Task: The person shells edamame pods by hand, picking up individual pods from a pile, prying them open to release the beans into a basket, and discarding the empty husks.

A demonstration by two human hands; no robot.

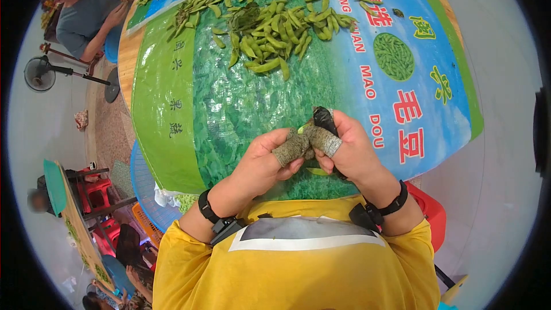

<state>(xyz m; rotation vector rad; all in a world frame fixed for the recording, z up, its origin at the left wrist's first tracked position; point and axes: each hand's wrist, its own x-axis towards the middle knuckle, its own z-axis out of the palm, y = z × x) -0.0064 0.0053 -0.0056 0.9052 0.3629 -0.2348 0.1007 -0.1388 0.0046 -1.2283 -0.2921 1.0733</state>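
Note:
My left hand and my right hand meet over the near part of the printed sheet. Both are closed, thumbs together, on an edamame pod; only a small bright green bit of it shows between the thumbs. Greyish wraps cover both thumbs, and a black covering sits on a right finger. Below the hands lies another green pod, partly hidden. Farther off, a large heap of edamame pods spreads over the sheet, with a dark withered leaf among them.
A blue basket with shelled green beans stands low at left, beside an orange crate. A red stool is at my right. At upper left are a fan and a seated person; other people sit at lower left.

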